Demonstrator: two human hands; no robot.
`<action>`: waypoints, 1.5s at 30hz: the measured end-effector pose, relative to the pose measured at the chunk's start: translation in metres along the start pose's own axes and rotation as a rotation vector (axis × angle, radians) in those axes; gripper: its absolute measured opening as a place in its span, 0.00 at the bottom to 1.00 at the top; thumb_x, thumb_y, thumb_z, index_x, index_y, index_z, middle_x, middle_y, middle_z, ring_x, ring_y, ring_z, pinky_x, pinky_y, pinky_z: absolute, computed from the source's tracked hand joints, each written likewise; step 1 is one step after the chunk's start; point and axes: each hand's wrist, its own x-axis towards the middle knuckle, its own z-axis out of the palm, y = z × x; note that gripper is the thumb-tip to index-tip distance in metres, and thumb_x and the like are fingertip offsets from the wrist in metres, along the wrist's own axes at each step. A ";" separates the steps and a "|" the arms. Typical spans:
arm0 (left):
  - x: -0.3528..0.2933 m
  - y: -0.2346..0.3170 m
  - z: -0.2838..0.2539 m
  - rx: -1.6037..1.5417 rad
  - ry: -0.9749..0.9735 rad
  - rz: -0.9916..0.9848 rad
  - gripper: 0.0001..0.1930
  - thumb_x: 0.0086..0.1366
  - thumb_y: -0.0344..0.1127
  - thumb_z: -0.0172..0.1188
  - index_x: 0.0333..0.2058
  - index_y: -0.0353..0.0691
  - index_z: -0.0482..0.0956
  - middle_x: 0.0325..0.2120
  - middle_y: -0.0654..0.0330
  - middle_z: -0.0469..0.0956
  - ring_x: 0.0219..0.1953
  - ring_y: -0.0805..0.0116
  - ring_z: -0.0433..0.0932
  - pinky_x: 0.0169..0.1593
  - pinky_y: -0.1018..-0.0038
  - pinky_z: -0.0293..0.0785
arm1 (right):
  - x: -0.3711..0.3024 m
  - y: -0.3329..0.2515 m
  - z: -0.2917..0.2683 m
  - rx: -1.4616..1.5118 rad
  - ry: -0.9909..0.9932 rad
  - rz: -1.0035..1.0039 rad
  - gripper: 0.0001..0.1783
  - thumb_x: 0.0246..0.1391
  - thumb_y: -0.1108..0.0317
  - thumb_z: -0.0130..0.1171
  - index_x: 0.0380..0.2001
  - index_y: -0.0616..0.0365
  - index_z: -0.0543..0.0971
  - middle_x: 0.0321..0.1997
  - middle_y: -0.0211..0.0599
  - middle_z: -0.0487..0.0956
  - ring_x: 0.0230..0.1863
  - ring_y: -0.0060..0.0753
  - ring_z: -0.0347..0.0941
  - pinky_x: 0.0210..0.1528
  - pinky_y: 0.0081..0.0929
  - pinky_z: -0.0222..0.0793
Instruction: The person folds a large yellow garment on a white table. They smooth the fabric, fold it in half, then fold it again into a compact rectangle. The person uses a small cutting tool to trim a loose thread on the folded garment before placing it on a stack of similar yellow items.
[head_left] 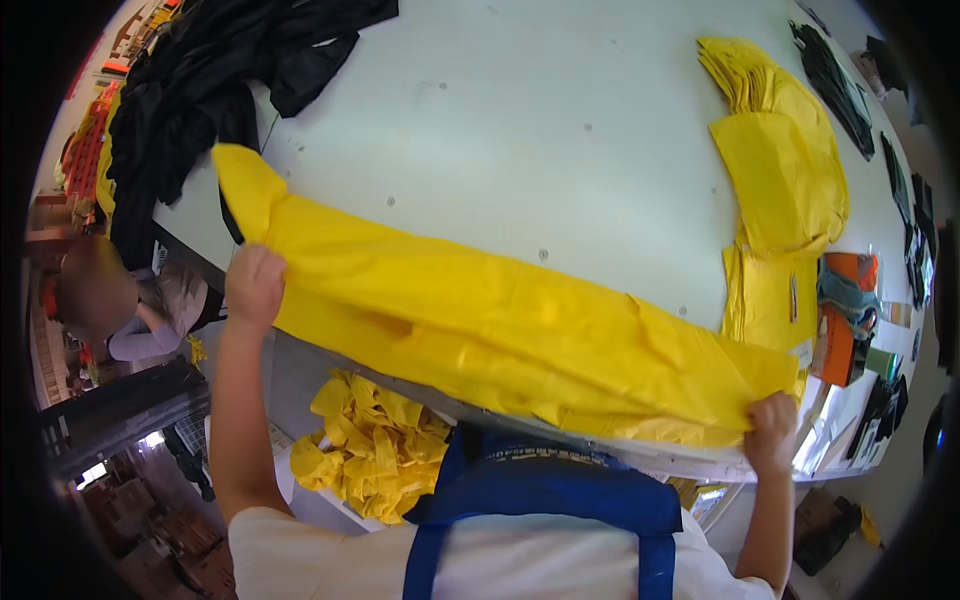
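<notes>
We record the cloth [500, 310] stretched between both hands, across the near edge of the table [470, 130]. Left hand [255, 285]: fingers curled tightly over the cloth, a loose flap rising beyond the knuckles. Right hand [772, 432]: closed on the opposite end; thumb placement unclear to us. Between the hands the cloth sags in folds, so uneven tension could set creases, in our judgement. Beyond the left hand, black garments [210, 110] lie near the flap; a wide swing might snag them. Just beyond the right hand, the cloth's end overlaps sheets [770, 285] in view, contact uncertain; being alike in colour, they could be dragged along or mixed in. Nearer us, right of the left hand, sit scraps [375, 450]: should either grip slip, the overhanging edge could drop towards them.
</notes>
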 end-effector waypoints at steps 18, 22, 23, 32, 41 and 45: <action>-0.056 0.293 0.000 -0.564 0.013 -0.701 0.40 0.44 0.36 0.74 0.55 0.39 0.61 0.56 0.47 0.59 0.55 0.45 0.62 0.58 0.58 0.62 | -0.039 -0.017 0.039 0.086 0.152 0.137 0.16 0.33 0.79 0.58 0.31 0.54 0.74 0.27 0.36 0.71 0.33 0.43 0.68 0.40 0.38 0.62; -0.074 0.298 0.017 -1.172 -0.119 -1.134 0.25 0.52 0.31 0.66 0.48 0.36 0.68 0.44 0.54 0.71 0.44 0.60 0.72 0.43 0.65 0.73 | -0.040 -0.015 0.047 0.101 0.153 0.106 0.15 0.34 0.78 0.58 0.31 0.54 0.74 0.26 0.36 0.71 0.33 0.44 0.69 0.41 0.38 0.62; -0.073 0.294 0.017 -1.024 -0.123 -1.046 0.23 0.53 0.31 0.66 0.47 0.36 0.69 0.43 0.55 0.72 0.43 0.62 0.72 0.43 0.65 0.73 | -0.040 -0.016 0.051 0.098 0.148 0.102 0.15 0.34 0.78 0.58 0.31 0.54 0.74 0.26 0.36 0.71 0.33 0.44 0.69 0.41 0.38 0.62; -0.042 0.251 -0.012 -1.855 -0.041 -1.350 0.07 0.69 0.33 0.51 0.42 0.39 0.75 0.37 0.64 0.77 0.35 0.74 0.75 0.41 0.75 0.73 | -0.051 -0.016 0.053 0.100 0.134 0.063 0.19 0.36 0.78 0.58 0.37 0.55 0.76 0.27 0.37 0.75 0.32 0.43 0.71 0.44 0.37 0.64; -0.038 0.258 0.023 -1.527 0.030 -1.096 0.14 0.66 0.30 0.56 0.48 0.30 0.75 0.44 0.64 0.77 0.42 0.78 0.73 0.47 0.81 0.68 | -0.061 -0.022 0.078 0.062 0.060 0.015 0.24 0.36 0.79 0.57 0.43 0.53 0.77 0.25 0.35 0.71 0.32 0.42 0.69 0.46 0.38 0.65; -0.019 0.250 -0.004 -1.195 0.103 -0.930 0.18 0.65 0.29 0.57 0.52 0.30 0.69 0.38 0.59 0.76 0.36 0.72 0.73 0.41 0.77 0.70 | -0.064 -0.027 0.056 0.016 0.144 -0.005 0.25 0.38 0.78 0.56 0.45 0.51 0.79 0.24 0.34 0.68 0.31 0.40 0.67 0.39 0.38 0.65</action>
